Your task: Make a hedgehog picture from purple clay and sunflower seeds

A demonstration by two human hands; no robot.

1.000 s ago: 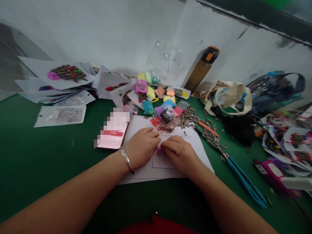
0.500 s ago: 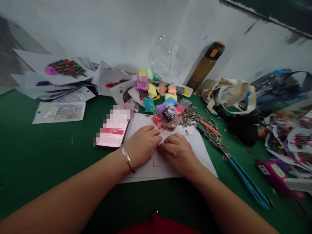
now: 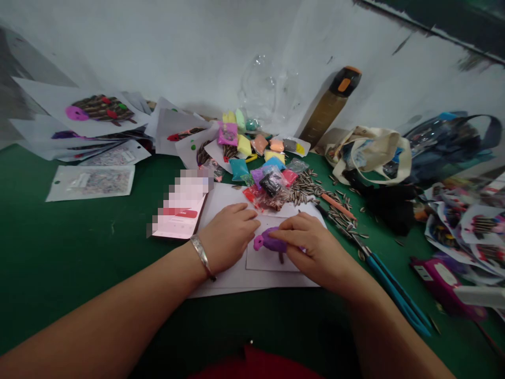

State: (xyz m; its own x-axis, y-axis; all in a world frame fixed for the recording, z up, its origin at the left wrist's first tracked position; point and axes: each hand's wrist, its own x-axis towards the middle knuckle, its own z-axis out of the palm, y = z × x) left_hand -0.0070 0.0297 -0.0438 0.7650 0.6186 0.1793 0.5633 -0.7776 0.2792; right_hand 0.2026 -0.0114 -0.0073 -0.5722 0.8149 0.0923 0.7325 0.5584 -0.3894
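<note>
In front of me a small white card (image 3: 262, 262) lies on larger white paper (image 3: 232, 281). On the card is a flat animal figure of purple clay (image 3: 271, 245) with a pink clay head (image 3: 258, 242) and a dark seed-like leg below. My right hand (image 3: 317, 245) rests over its right side, fingers stretched out and touching the clay, covering part of it. My left hand (image 3: 232, 234) lies flat on the paper at the card's left edge, fingers extended and holding nothing.
Left of the paper lies a phone (image 3: 179, 221). Behind are clay packets (image 3: 272, 181) and sunflower seeds (image 3: 303, 190). Blue-handled tweezers (image 3: 394, 295) and a magenta device (image 3: 444, 287) lie to the right. A bottle (image 3: 329, 105) leans on the wall; finished pictures (image 3: 102, 110) are stacked left.
My right hand has moved right and its fingers have straightened, uncovering the purple figure and its pink head. My left hand stays nearly where it was. The view has shifted slightly.
</note>
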